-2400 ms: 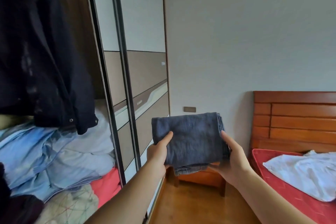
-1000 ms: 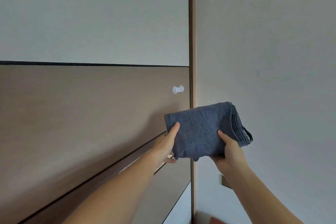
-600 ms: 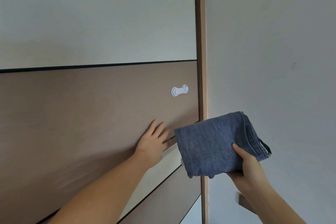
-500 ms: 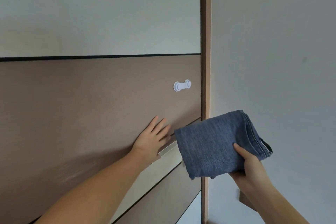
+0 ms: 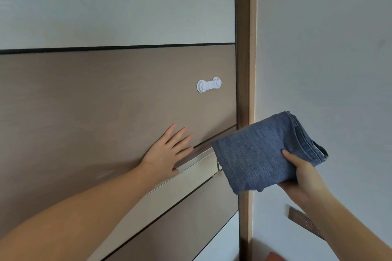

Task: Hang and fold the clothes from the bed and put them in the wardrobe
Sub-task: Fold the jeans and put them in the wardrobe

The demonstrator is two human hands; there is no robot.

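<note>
A folded pair of blue jeans hangs in front of the wardrobe's right frame post, held from below and behind by my right hand, thumb on top. My left hand lies flat with fingers spread on the brown panel of the wardrobe's sliding door, just left of the jeans. The door fills the left half of the view and is closed against the post. Neither the bed nor the inside of the wardrobe is in view.
A small white plastic handle sits on the door above my left hand. A pale wall rises right of the post, with a brown socket plate low on it. A red corner shows at the bottom edge.
I turned from the open wardrobe side to the closed door. My left hand let go of the jeans and pressed flat on the door; my right hand alone carries the jeans.
</note>
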